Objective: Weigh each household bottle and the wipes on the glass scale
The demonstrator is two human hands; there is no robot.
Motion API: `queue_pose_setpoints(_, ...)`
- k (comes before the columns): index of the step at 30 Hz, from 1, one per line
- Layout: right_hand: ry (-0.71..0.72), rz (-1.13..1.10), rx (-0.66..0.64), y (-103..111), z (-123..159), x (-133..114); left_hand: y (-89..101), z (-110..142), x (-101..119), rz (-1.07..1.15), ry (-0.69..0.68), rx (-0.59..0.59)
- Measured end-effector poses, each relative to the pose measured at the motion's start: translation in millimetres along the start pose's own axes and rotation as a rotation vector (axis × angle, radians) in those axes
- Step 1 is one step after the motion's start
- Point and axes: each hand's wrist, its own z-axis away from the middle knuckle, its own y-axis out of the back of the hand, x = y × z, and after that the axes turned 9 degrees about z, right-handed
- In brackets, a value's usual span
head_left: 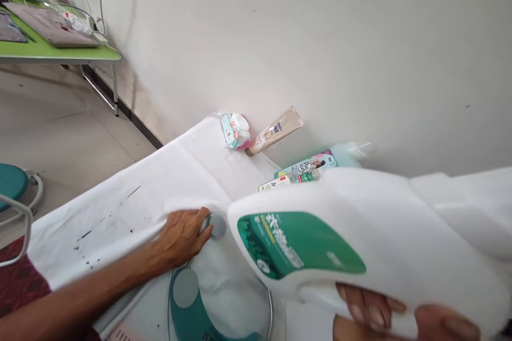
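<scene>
My right hand point(372, 309) is wrapped around the handle of a large white plastic jug point(384, 224), like a laundry detergent bottle, with a green label point(300, 245). The jug lies on its side in the air, close to the camera, and hides part of the table. At the table, my left hand point(182, 237) has its thumb and curled fingers at the edge of a clear-and-teal weighing scale point(192, 317), beside one of its round grey pads point(218, 225). The scale's right part is behind the jug.
Against the wall on the white cloth point(136, 208) stand a wipes pack point(236, 130), a beige tube point(276, 130), a teal pack point(332, 157) and a small bottle point(276, 183). A green table point(80, 53) with papers and a teal stool point(12, 184) are at left.
</scene>
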Motion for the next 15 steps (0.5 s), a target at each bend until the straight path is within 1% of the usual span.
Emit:
queue_pose_setpoints(1, 0.03, -0.03, 0.01, -21, -11, -1, -1.1, 0, -1, 0.005, -0.006, 0.005)
queue_pose_setpoints(3, 0.107, -0.061, -0.023, -67, -35, 7, -3.0, 0, -2, 0.021, -0.008, 0.018)
queue_pose_setpoints(5, 0.085, -0.072, -0.061, -113, -58, 24, -5.3, 1, -2, 0.037, 0.0, 0.032)
queue_pose_setpoints(7, 0.079, -0.084, -0.018, -155, -80, 46, -8.9, 2, -4, 0.049, -0.006, 0.059)
queue_pose_setpoints(9, 0.07, -0.094, 0.035, -190, -97, 66, -12.9, 3, -5, 0.053, -0.02, 0.094)
queue_pose_setpoints(10, 0.059, -0.095, 0.048, -204, -104, 75, -14.5, 3, -6, 0.052, -0.026, 0.106)
queue_pose_setpoints(12, 0.018, -0.093, 0.057, -226, -114, 90, -15.9, 2, -6, 0.047, -0.028, 0.11)
queue_pose_setpoints(14, -0.002, -0.078, 0.055, -240, -123, 104, -14.4, 1, -4, 0.044, -0.018, 0.098)
queue_pose_setpoints(15, 0.032, -0.061, 0.011, -245, -127, 109, -12.8, 0, -3, 0.042, -0.012, 0.094)
